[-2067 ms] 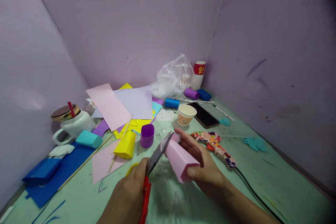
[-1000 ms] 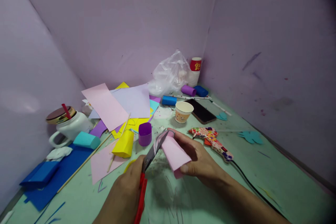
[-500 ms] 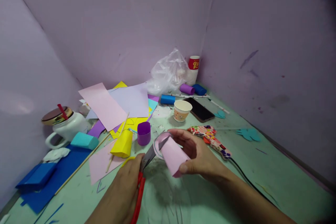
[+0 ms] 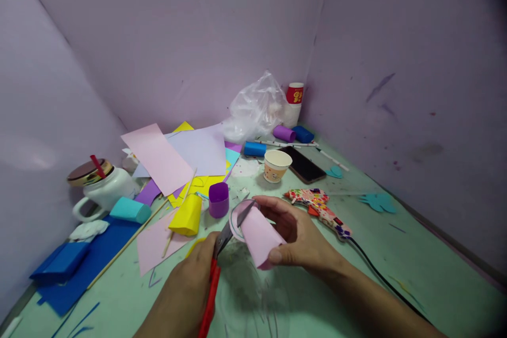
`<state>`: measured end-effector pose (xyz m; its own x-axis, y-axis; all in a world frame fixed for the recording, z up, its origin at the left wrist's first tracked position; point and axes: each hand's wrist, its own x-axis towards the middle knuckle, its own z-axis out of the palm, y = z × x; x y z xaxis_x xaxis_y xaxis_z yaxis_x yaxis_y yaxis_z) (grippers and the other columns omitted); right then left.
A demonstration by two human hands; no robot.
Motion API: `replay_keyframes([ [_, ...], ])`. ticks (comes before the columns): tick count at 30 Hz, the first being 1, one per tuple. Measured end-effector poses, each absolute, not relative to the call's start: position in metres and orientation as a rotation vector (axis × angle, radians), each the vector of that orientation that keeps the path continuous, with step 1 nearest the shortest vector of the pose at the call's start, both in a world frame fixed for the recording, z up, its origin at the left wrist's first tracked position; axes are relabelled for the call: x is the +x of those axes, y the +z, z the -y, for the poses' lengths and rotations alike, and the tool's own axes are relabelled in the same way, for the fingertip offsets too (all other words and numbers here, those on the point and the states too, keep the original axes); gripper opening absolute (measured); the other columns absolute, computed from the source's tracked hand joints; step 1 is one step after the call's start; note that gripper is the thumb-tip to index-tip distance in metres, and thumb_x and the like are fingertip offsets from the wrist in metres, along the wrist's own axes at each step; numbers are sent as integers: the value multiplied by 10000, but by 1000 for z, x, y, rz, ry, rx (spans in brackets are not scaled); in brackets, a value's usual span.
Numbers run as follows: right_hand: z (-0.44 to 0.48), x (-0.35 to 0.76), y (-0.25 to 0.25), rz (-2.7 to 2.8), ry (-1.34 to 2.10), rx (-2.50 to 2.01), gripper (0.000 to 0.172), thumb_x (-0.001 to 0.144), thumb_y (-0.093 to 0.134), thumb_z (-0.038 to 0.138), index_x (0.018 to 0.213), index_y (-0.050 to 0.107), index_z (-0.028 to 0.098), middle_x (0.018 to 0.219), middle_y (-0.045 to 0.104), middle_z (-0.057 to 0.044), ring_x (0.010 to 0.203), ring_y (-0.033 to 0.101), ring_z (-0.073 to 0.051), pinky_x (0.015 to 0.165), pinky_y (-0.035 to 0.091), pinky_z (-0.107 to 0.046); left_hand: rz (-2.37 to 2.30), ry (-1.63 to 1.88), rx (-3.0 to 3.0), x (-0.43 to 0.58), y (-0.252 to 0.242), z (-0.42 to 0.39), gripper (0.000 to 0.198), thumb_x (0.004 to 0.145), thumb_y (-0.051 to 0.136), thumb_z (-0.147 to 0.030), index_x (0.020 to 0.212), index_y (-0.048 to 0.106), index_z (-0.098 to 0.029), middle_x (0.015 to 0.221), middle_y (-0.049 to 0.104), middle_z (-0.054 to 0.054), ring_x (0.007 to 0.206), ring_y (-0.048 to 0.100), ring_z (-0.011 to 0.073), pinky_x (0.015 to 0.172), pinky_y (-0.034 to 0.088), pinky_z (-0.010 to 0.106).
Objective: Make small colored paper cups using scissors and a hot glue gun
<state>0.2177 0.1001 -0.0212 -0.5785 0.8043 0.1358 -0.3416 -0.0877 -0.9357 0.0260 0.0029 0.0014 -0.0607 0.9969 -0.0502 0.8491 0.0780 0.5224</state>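
My left hand [image 4: 190, 280] is closed round the handles of a pair of scissors [image 4: 225, 235], red and yellow, blades pointing up and right. The blades reach the pink paper disc at the far end of a pink paper tube [image 4: 261, 237], where a drawn line curves along the disc. My right hand [image 4: 297, 232] grips that tube between thumb and fingers, tilted above the table. A purple paper tube [image 4: 218, 200] stands just beyond the blades, and a yellow paper tube [image 4: 186, 215] lies near my left hand.
Right of my hands lies a floral glue gun [image 4: 317, 206] with a black cord. Behind are a paper cup [image 4: 276, 165], a phone [image 4: 304, 165] and a plastic bag [image 4: 255, 108]. Coloured paper sheets [image 4: 198, 150] and a white mug [image 4: 111, 190] occupy the left side.
The scissor blades have shifted slightly along the disc's edge, and the pink tube has turned a little. The whole view has moved slightly; both hands keep their hold.
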Motion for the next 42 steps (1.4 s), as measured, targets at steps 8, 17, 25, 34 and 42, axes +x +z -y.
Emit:
replay_keyframes([
  [8, -90, 213, -17, 1264, 1749, -652, 983, 412, 895, 458, 1273, 481, 226, 1328, 506, -128, 1270, 418, -319, 1055, 313, -467, -1932, 451, 1817, 27, 3, -2, 563, 776, 350, -153, 1331, 432, -110, 1273, 600, 136, 1095, 613, 236, 951, 455, 342],
  [17, -90, 216, -20, 1395, 1718, -663, 970, 475, 814, 587, 1315, 497, 219, 1361, 497, -114, 1234, 443, -382, 1056, 280, -538, -1807, 719, 1828, 28, -6, -4, 459, 837, 405, -269, 1287, 496, -240, 1181, 663, 63, 1055, 630, 224, 861, 527, 314],
  [25, -88, 217, -18, 1464, 1651, -691, 998, 467, 817, 574, 1338, 487, 215, 1365, 497, -115, 1231, 446, -381, 1058, 276, -539, -1805, 629, 2005, 11, -11, 1, 488, 882, 327, -314, 1347, 436, -215, 1381, 515, 83, 1239, 505, 214, 997, 435, 302],
  [34, -88, 216, -21, 1473, 1647, -661, 950, 477, 837, 528, 1317, 512, 226, 1339, 530, -100, 1225, 461, -367, 1033, 329, -510, -1808, 637, 1993, 20, -1, -3, 424, 876, 358, -299, 1272, 496, -236, 1209, 639, 70, 1061, 611, 215, 862, 501, 291],
  [42, -89, 215, -19, 1537, 1647, -669, 973, 501, 838, 501, 1350, 473, 197, 1357, 519, -106, 1233, 463, -360, 1026, 351, -491, -1989, 529, 1888, 23, -2, -6, 431, 858, 336, -205, 1245, 527, -191, 1176, 649, 94, 1095, 593, 219, 924, 454, 339],
])
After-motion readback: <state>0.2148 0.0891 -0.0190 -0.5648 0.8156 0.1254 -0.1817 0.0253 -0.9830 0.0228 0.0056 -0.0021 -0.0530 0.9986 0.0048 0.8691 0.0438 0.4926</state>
